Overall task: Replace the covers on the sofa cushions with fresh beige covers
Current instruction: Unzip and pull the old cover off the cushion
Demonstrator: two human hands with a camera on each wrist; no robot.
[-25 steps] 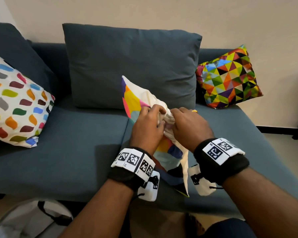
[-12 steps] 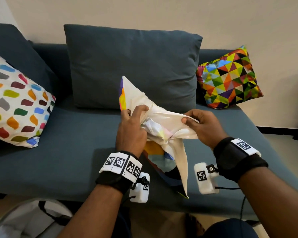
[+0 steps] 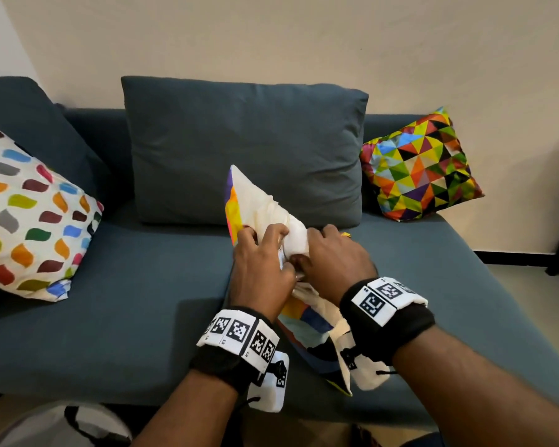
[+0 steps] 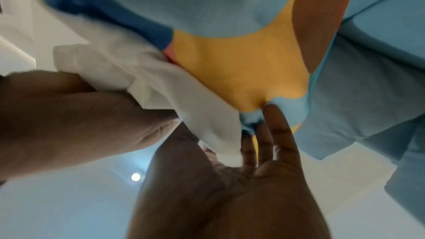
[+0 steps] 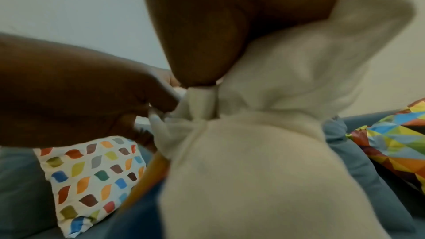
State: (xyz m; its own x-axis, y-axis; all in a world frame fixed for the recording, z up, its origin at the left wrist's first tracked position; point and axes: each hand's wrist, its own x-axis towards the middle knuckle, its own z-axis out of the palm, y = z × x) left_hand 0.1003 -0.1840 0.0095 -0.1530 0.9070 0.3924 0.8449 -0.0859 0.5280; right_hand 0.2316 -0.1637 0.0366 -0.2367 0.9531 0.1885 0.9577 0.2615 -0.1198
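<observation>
Cushion [image 3: 307, 324] | multicoloured cover, upright on sofa seat [image 3: 110, 317] before me | my left hand [image 3: 262, 269] and right hand [image 3: 333, 259] both clench bunched cream fabric [image 3: 296, 238] | hands, spread half a second ago, meet again | I judge cover removal under way.

A cushion [image 3: 239, 201] stands on edge on the seat of a dark blue-grey sofa [image 3: 117, 317], leaning toward the back pillow. Its cover shows bold patches of yellow, orange, purple, blue and black. A beige cover [image 3: 271, 204] of plain cream cloth is drawn over the upper part, bunched and creased near the middle, with a loose flap hanging down at the near lower corner. The coloured cover still shows along the left edge and across the lower half of the cushion.
</observation>
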